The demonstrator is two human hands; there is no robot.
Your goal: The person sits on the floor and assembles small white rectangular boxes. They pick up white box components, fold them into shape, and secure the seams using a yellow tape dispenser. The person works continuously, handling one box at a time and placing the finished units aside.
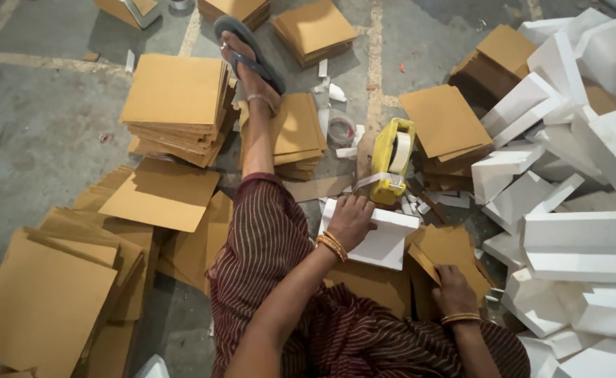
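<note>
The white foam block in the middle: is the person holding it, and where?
The left hand rests on the top edge of the white foam block, pressing rather than gripping. The right hand lies on brown cardboard sheets.

Soft, dim indoor light, faint shadows beside the stacks, wide-angle bending at the edges, slight blur.

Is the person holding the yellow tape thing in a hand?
No, the yellow tape dispenser lies on the floor just beyond the white foam block that the left hand presses.
</note>
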